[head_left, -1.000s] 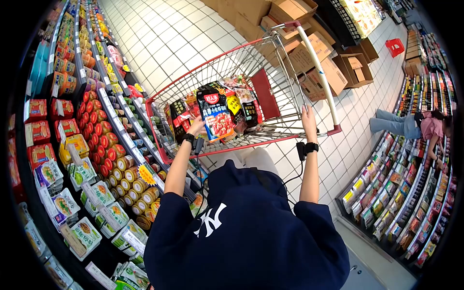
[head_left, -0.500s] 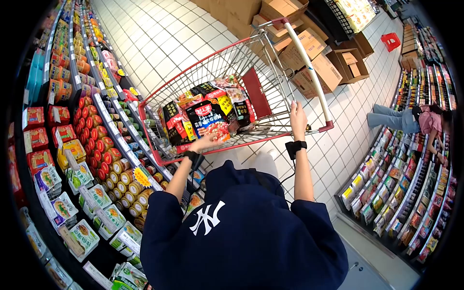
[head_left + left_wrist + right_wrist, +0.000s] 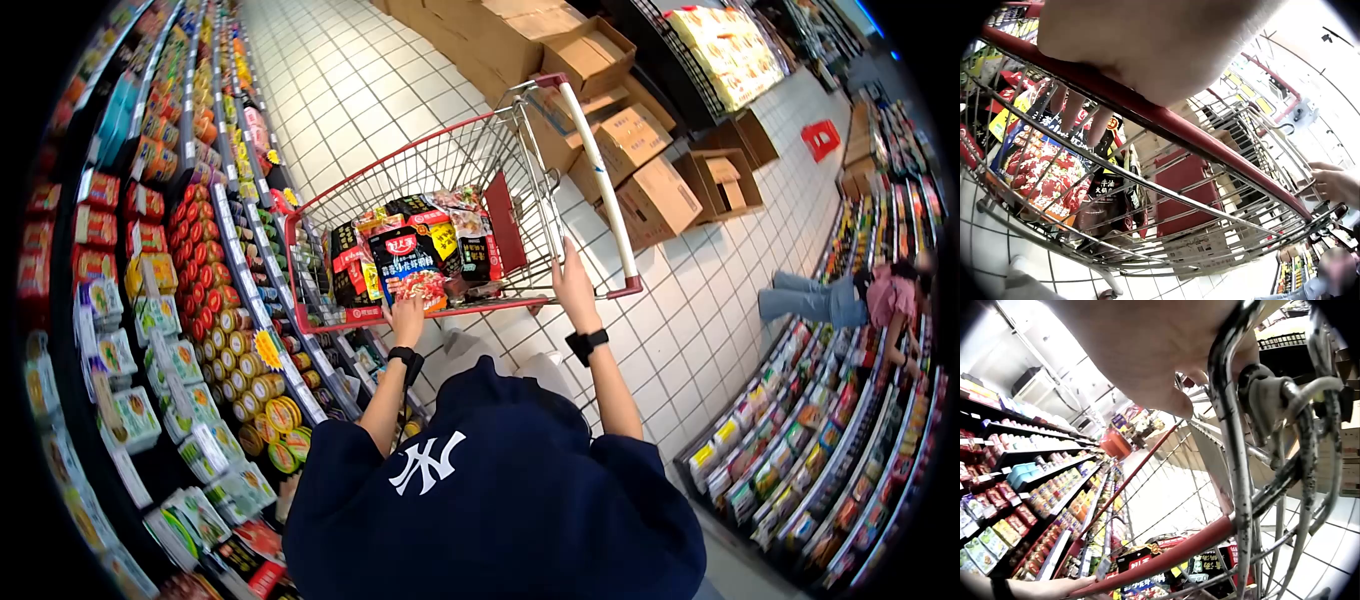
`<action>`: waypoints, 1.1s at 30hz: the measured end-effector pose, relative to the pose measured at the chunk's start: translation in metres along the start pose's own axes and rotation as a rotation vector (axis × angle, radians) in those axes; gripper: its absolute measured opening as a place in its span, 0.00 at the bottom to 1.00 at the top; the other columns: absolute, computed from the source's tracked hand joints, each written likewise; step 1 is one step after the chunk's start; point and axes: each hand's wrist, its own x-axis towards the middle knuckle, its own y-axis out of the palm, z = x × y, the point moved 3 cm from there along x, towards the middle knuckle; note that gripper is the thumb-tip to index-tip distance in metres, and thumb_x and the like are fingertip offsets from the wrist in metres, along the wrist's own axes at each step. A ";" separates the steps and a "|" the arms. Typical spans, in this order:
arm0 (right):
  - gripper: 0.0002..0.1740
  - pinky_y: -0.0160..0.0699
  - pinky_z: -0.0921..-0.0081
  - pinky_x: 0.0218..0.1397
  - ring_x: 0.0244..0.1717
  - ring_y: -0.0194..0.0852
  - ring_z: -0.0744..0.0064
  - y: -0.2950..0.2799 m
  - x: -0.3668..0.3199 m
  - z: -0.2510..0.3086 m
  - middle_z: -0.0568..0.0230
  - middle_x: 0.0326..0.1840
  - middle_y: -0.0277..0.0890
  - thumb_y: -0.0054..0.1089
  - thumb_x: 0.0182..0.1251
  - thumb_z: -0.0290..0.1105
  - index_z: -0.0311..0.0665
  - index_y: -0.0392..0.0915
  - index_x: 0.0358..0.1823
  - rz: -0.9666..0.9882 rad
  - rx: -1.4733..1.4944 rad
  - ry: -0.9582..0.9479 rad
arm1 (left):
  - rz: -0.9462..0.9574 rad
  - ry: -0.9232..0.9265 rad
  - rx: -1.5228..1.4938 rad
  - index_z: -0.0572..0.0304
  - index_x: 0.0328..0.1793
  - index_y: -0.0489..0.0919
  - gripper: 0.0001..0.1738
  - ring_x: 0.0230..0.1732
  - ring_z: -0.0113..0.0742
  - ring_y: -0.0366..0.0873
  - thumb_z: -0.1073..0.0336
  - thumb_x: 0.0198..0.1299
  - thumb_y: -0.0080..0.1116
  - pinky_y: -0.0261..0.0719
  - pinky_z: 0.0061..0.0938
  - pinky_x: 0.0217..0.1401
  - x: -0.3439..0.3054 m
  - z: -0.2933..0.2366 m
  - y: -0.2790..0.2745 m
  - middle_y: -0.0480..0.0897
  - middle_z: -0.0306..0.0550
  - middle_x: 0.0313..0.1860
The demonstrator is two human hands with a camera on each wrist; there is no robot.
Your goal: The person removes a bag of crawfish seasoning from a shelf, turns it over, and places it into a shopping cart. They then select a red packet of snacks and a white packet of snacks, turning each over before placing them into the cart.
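Note:
In the head view a shopping cart (image 3: 450, 135) with a red rim stands in front of me. A black and blue food pouch (image 3: 403, 262) lies on top of several other packets inside it. My left hand (image 3: 407, 318) lies over the near side rim, beside the pouch's lower edge. The left wrist view shows its fingers (image 3: 1072, 112) bent down over the red rail, on the inner side of the wires. Near the handle end, my right hand (image 3: 574, 290) grips the metal frame; the tubes partly hide it in the right wrist view.
Shelves of jars and packets (image 3: 215, 290) run close along the left. Cardboard boxes (image 3: 650, 200) are stacked beyond the cart's handle (image 3: 598, 180). At the right, a person in a pink top (image 3: 890, 300) is by another shelf (image 3: 780, 440). A red basket (image 3: 820, 140) sits on the floor farther off.
My left hand has let go of the pouch and moved down to the cart's rim. The pouch now lies lower among the packets. The cart has shifted left in the head view.

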 end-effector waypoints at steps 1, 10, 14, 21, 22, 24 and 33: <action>0.27 0.76 0.56 0.50 0.50 0.73 0.39 -0.009 -0.006 0.002 0.37 0.56 0.69 0.47 0.67 0.30 0.29 0.57 0.66 0.007 -0.019 -0.071 | -0.017 -0.019 -0.006 0.52 0.43 0.83 0.24 0.48 0.51 0.75 0.49 0.69 0.36 0.43 0.63 0.69 -0.002 -0.001 0.005 0.83 0.49 0.35; 0.19 0.67 0.61 0.62 0.58 0.68 0.49 -0.100 -0.025 0.001 0.45 0.53 0.73 0.54 0.63 0.28 0.32 0.71 0.55 0.306 0.021 -0.511 | -0.329 -0.003 -0.173 0.53 0.40 0.83 0.21 0.62 0.55 0.63 0.44 0.60 0.55 0.36 0.62 0.70 -0.027 -0.115 0.017 0.75 0.53 0.56; 0.15 0.49 0.49 0.72 0.71 0.53 0.49 -0.116 -0.031 -0.042 0.50 0.63 0.67 0.55 0.66 0.33 0.35 0.74 0.52 0.164 -0.187 -0.473 | -0.371 -0.020 -0.320 0.51 0.43 0.81 0.24 0.69 0.55 0.55 0.41 0.54 0.60 0.25 0.67 0.70 -0.043 -0.175 0.039 0.69 0.58 0.61; 0.13 0.44 0.45 0.73 0.73 0.50 0.50 -0.115 -0.033 -0.069 0.53 0.60 0.69 0.57 0.65 0.38 0.35 0.79 0.41 0.143 -0.017 -0.499 | -0.355 -0.058 -0.349 0.52 0.46 0.79 0.21 0.71 0.58 0.51 0.47 0.54 0.60 0.22 0.69 0.69 -0.048 -0.215 0.044 0.64 0.62 0.64; 0.13 0.44 0.45 0.73 0.73 0.50 0.50 -0.115 -0.033 -0.069 0.52 0.59 0.70 0.57 0.65 0.38 0.35 0.79 0.40 0.143 -0.006 -0.487 | -0.345 -0.060 -0.351 0.52 0.46 0.79 0.21 0.70 0.59 0.51 0.46 0.54 0.60 0.21 0.68 0.69 -0.048 -0.213 0.045 0.66 0.62 0.63; 0.12 0.44 0.45 0.73 0.73 0.50 0.50 -0.111 -0.033 -0.076 0.54 0.57 0.71 0.57 0.65 0.38 0.36 0.79 0.40 0.145 0.018 -0.473 | -0.319 -0.062 -0.304 0.52 0.44 0.80 0.20 0.69 0.56 0.54 0.47 0.54 0.59 0.22 0.68 0.69 -0.047 -0.211 0.046 0.68 0.59 0.61; 0.11 0.40 0.47 0.75 0.71 0.54 0.56 -0.129 -0.012 -0.085 0.61 0.52 0.75 0.55 0.66 0.36 0.39 0.80 0.43 0.318 0.098 -0.581 | -0.408 -0.239 -0.233 0.60 0.50 0.76 0.20 0.71 0.61 0.50 0.59 0.52 0.54 0.29 0.69 0.70 -0.040 -0.212 0.055 0.62 0.64 0.65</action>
